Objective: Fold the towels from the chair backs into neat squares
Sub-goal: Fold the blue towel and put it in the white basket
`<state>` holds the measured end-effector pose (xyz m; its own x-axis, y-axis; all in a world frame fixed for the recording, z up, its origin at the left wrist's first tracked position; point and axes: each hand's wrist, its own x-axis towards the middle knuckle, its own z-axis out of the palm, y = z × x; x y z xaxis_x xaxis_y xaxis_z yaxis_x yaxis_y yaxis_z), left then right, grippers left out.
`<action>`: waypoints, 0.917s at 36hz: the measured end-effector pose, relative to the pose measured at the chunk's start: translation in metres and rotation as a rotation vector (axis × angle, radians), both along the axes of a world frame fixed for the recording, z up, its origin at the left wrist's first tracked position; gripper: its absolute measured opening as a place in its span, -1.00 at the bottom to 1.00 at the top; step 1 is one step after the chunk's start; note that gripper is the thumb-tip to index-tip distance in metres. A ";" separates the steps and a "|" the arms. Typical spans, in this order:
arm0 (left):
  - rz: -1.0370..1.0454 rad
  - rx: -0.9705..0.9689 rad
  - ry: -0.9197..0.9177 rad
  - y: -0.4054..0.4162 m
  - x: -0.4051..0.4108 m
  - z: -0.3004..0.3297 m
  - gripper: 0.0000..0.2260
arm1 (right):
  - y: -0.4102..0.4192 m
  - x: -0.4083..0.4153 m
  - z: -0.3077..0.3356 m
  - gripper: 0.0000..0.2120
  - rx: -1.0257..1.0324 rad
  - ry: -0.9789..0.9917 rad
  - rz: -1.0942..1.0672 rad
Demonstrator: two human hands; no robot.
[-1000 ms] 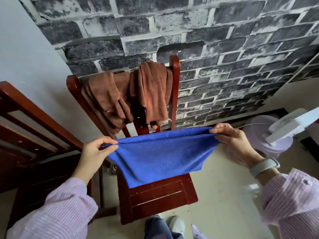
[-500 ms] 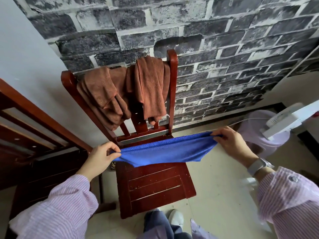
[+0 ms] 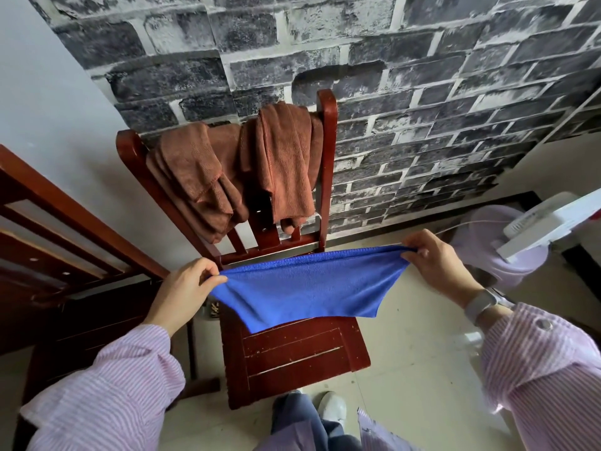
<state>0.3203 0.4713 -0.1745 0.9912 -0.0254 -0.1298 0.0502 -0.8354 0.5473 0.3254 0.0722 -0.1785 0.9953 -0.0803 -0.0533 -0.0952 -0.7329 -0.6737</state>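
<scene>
Dark brick-patterned wallpaper [image 3: 422,92] is covering the wall behind a red wooden chair [image 3: 292,356], which is standing on a pale tiled floor [image 3: 416,369]. Two brown towels are hanging over the chair's back rail: the left brown towel [image 3: 198,177] is drooping in thick folds toward the seat, and the right brown towel [image 3: 286,164] is hanging just beside it, against the chair's right post.

Above the chair seat, a blue towel [image 3: 309,288] is being held stretched out, its top edge running taut from one hand to the other and its body sagging down so that its lower edge is lying across the back part of the seat. The left hand [image 3: 185,288] is pinching the towel's left corner between thumb and fingers, closed tight on the cloth, just left of the chair seat. The right hand [image 3: 435,265] is gripping the towel's right corner in the same way, out past the chair's right side and slightly higher. Both arms are wearing pink striped sleeves [image 3: 110,398], and a light-coloured wristband [image 3: 481,304] is sitting on the right wrist.

Left of the chair, another piece of dark red wooden furniture [image 3: 48,229] with slats is standing against the plain wall. Right of the chair, a white fan [image 3: 527,229] is sitting on the floor. Below the chair's front edge, a trouser leg and a white shoe [image 3: 331,408] are showing.
</scene>
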 end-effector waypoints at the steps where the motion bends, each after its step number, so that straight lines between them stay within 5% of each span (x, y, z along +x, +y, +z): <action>1: -0.010 0.015 0.001 0.000 0.000 0.000 -0.86 | 0.000 0.000 0.000 -0.82 -0.018 -0.015 0.008; 11: -0.127 0.087 0.070 0.012 -0.004 -0.009 -0.85 | 0.001 0.004 -0.014 -0.92 -0.100 -0.107 0.032; 28: 0.060 -0.027 0.019 0.028 0.001 -0.003 -0.77 | 0.009 0.025 -0.018 -0.81 -0.131 -0.213 0.078; 33: 0.110 0.037 -0.038 0.030 0.016 -0.008 -0.87 | 0.019 0.038 -0.027 -0.95 -0.141 -0.160 0.028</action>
<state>0.3361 0.5010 -0.1821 0.9920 0.0875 -0.0910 0.1222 -0.8460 0.5191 0.3638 0.0907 -0.2051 0.9922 -0.0476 0.1151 0.0266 -0.8215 -0.5695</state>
